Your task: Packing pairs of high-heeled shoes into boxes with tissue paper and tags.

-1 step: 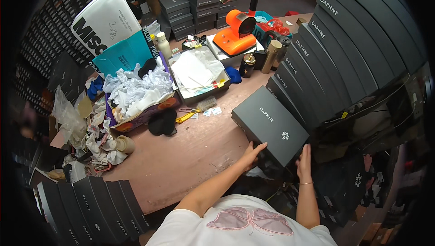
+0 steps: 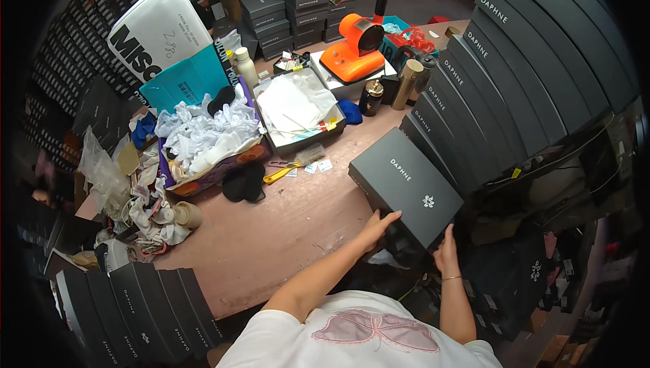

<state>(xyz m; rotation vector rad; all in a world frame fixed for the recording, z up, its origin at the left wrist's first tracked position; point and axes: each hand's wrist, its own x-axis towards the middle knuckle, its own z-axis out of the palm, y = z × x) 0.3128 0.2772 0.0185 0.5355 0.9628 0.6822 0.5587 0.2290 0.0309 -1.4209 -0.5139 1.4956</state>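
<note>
A dark grey lidded shoe box (image 2: 405, 180) sits at the table's near right edge, set at an angle, with pale lettering and a small flower emblem on its lid. My left hand (image 2: 380, 230) grips its near left side, thumb over the lid's edge and the other fingers partly hidden below. Against the near right corner, my right hand (image 2: 446, 251) holds the box with its fingers along the side. Just beyond the box rises a tall stack of similar grey shoe boxes (image 2: 497, 90).
On the pink-brown table (image 2: 284, 246) lie a yellow-handled brush (image 2: 279, 174) and a black cloth piece (image 2: 242, 183). Behind them stand a bin of crumpled white paper (image 2: 210, 131), a tray of white sheets (image 2: 298, 107) and an orange device (image 2: 352, 53). More shoe boxes (image 2: 145, 314) stand lower left.
My right hand has shifted slightly left and down, closer in against the box's corner. The left hand keeps its place on the box.
</note>
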